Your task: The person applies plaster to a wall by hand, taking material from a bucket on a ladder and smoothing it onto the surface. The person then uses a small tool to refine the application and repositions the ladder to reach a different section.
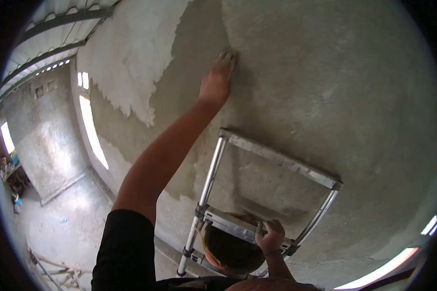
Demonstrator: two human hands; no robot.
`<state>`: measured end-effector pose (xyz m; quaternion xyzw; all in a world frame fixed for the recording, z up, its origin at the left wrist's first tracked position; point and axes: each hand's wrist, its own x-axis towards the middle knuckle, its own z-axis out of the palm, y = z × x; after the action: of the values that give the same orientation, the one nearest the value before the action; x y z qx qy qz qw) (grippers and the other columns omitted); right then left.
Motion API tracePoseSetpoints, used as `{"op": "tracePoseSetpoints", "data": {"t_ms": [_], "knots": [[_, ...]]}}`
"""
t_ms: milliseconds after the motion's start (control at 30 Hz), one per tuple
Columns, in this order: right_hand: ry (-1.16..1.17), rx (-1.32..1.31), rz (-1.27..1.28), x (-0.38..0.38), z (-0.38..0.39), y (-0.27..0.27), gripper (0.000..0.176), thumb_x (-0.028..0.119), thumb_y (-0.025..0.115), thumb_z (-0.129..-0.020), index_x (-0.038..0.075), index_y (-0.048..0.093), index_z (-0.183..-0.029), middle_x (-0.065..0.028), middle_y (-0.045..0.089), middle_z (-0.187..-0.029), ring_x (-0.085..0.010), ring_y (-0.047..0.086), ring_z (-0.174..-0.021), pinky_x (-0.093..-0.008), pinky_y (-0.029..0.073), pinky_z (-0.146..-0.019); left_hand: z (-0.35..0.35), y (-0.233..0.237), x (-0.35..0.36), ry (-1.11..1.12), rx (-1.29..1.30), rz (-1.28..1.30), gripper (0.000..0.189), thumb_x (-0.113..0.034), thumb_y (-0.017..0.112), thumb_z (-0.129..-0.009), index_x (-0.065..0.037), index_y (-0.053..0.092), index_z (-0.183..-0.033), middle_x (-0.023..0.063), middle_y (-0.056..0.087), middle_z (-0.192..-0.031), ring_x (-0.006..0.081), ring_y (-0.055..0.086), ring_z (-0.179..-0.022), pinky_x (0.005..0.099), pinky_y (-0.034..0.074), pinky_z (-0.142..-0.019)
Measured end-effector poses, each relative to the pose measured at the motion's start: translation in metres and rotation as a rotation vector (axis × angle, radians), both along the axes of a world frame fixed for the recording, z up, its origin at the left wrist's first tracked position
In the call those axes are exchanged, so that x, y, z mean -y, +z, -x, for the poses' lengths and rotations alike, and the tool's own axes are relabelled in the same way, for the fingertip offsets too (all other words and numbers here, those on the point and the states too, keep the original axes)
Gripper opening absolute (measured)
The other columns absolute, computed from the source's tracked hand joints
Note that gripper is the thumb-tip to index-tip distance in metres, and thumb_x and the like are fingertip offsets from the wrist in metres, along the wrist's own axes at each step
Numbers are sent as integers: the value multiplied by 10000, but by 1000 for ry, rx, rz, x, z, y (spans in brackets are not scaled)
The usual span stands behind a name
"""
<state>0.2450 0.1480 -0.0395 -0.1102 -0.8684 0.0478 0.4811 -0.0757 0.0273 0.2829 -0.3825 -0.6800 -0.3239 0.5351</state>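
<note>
While the patchily plastered wall (pixel 296 82) is rising directly ahead, the left grip (pixel 217 83) is touching it high up, though I cannot tell whether it is clasping anything. The right grip (pixel 271 236) is clamping a rung (pixel 233 225) of the ladder (pixel 281 159); stretching this far is risking lost balance.

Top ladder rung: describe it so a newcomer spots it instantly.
Start at the big grey wall and find the metal ladder in front of it, low in the view. The top rung is the long bar joining the upper ends of the silver side rails. Unlike the rung below, which the right hand grips, no hand touches it.
</note>
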Motion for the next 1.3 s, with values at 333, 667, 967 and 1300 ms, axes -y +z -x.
{"op": "tracePoseSetpoints", "data": {"t_ms": [333, 667, 967, 1300], "knots": [[34, -20, 43, -1, -4, -3, 132, 187, 711, -729, 63, 669, -733, -130, 611, -700, -336, 610, -667, -426, 499, -596, 23, -106, 38, -113, -5, 190, 642, 154, 443, -725, -16, 487, -1342, 151, 445, -1427, 283, 380, -1361, 377, 427, -1047], [57, -55, 60, -1, -2, -1, 98, 140, 708, -715, 59, 653, -705, -110, 606, -679, -331, 598, -643, -433, 479, -571, 33, 87, 27, -82, -29, -419, 639, 120, 463, -782, -6, 392, -1404, 191, 398, -1454, 347, 418, -1318, 402, 389, -1067], [37, 16, 36, 0, -5, -1, 143, 192, 692, -778, 51, 678, -752, -137, 643, -746, -330, 622, -664, -435, 504, -604, 39, 14, 21, 196, 27, 135, 671, 118, 433, -795, -37, 341, -1441, 169, 263, -1529, 270, 297, -1404, 385, 412, -1068], [65, -44, 13, 2, 1, 3, 90, 64, 694, -700, 55, 613, -738, -122, 618, -739, -333, 594, -692, -413, 475, -612, 13, -47, 58, -227, 290, -114, 526, 78, 472, -769, -19, 544, -1282, 247, 557, -1261, 401, 525, -1177, 390, 456, -981]]}}
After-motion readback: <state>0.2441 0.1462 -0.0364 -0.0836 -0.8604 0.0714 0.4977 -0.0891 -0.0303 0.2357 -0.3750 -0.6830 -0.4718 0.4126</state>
